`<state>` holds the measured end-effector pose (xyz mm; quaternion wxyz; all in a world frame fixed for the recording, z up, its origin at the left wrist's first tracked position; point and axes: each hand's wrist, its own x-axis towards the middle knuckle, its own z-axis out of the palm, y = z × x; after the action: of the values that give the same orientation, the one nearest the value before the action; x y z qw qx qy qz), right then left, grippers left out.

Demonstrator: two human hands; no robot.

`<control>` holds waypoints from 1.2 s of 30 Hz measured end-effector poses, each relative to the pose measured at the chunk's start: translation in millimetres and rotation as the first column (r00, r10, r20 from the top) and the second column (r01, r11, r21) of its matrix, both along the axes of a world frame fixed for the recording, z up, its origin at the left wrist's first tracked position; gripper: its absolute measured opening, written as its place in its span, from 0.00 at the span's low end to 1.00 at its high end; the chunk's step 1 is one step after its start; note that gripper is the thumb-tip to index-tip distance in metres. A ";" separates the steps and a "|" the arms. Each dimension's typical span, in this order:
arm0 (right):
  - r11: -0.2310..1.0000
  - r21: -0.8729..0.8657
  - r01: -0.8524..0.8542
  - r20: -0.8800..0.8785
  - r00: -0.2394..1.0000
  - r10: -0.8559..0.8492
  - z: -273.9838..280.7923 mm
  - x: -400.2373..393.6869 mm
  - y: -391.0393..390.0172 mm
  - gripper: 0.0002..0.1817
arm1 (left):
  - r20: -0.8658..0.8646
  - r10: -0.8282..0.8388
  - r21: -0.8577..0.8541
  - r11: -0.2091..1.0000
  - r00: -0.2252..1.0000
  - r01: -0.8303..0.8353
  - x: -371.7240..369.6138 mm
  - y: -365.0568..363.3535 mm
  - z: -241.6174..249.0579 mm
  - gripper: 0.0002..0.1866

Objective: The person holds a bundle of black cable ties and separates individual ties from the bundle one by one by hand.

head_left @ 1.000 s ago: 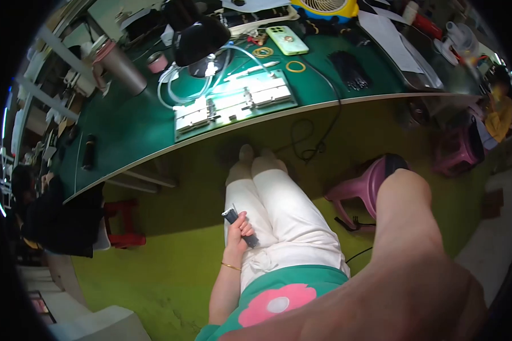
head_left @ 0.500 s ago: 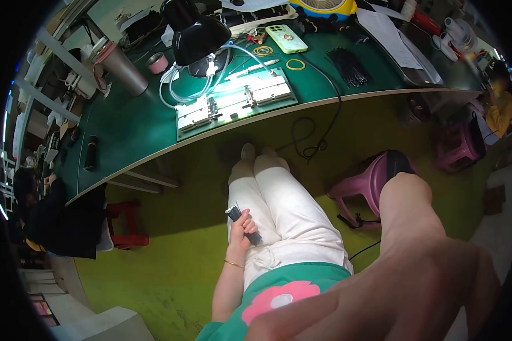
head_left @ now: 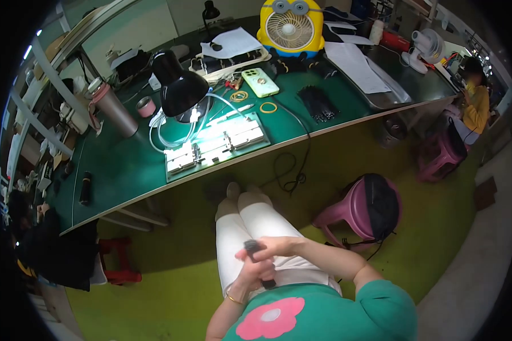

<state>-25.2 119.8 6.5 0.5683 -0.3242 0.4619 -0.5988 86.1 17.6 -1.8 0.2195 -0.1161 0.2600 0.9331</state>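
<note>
Over my lap, my left hand is wrapped round a bundle of thin black pieces, whose top end sticks out above the fingers and whose lower end shows beneath. My right hand lies against the top of the bundle with its fingers bent over it; motion blur hides whether it grips anything. On the green table beyond, a metal fixture sits under a lit black desk lamp. A second bunch of black pieces lies farther right.
The table also holds a pink tumbler, a green phone, a yellow fan and papers. A pink stool stands at my right. Co-workers sit at far left and far right.
My right arm has swung in from the right foreground, and that hand now meets the left one at the bundle. The view has tilted up, showing more of the table's far side.
</note>
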 end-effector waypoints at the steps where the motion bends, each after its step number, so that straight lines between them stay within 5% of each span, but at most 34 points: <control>1: 1.000 0.018 -0.023 0.115 0.993 0.021 1.8 5.2 5.5 0.20 | 0.022 -0.137 -0.011 0.991 0.990 0.137 -0.9 3.5 0.8 0.06; 3: 0.998 0.035 -0.046 0.227 0.973 0.036 5.9 11.3 14.1 0.19 | 0.036 -0.141 -0.034 0.989 0.989 0.142 -1.8 11.8 1.1 0.06; 6: 0.949 0.310 0.053 0.316 0.936 -0.155 8.5 14.6 25.2 0.14 | 0.069 -0.150 -0.081 0.985 0.986 0.155 -5.1 21.0 3.3 0.09; 9: 0.938 0.277 0.210 0.389 0.868 -0.309 0.0 21.2 29.1 0.14 | -0.028 -0.204 -0.496 0.853 0.979 0.163 -7.5 20.4 13.5 0.09; 11: 0.919 0.288 0.269 0.421 0.826 -0.374 -8.5 18.0 35.1 0.15 | -0.247 -0.465 -0.897 0.442 0.850 -0.018 -17.3 -8.5 30.8 0.09; 13: 0.855 0.288 0.432 0.386 0.764 -0.516 -17.2 6.8 39.0 0.15 | -0.382 -0.384 -0.924 0.156 0.841 -0.349 -29.4 -24.4 106.7 0.07; 15: 0.820 0.328 0.469 0.364 0.738 -0.568 -20.8 5.6 40.9 0.15 | -0.594 -0.544 -0.704 -0.006 0.593 -0.710 -42.1 -28.6 194.7 0.09; 17: 0.850 0.259 0.459 0.370 0.766 -0.526 -20.1 -0.6 38.9 0.15 | -0.785 -0.572 -0.369 0.125 0.237 -0.921 -51.1 -19.7 236.9 0.12; 18: 0.860 0.224 0.458 0.375 0.774 -0.510 -19.2 -2.4 37.3 0.14 | -0.742 -0.647 -0.432 0.263 0.174 -0.863 -53.0 -23.1 269.5 0.14; 30: 0.771 0.441 0.459 0.267 0.753 -0.601 -3.7 -11.8 7.9 0.15 | -0.879 -0.476 -0.162 0.308 -0.004 -0.938 -51.4 -63.6 250.4 0.10; 36: 0.791 0.382 0.478 0.268 0.762 -0.590 -13.9 -15.0 3.4 0.11 | -0.879 -0.451 0.016 0.295 -0.154 -0.955 -49.7 -72.9 261.3 0.09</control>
<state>-40.3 123.2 -7.4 0.4900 0.0301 0.5013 -0.7125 36.4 -55.3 259.4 -0.4385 0.4084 0.6953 0.3968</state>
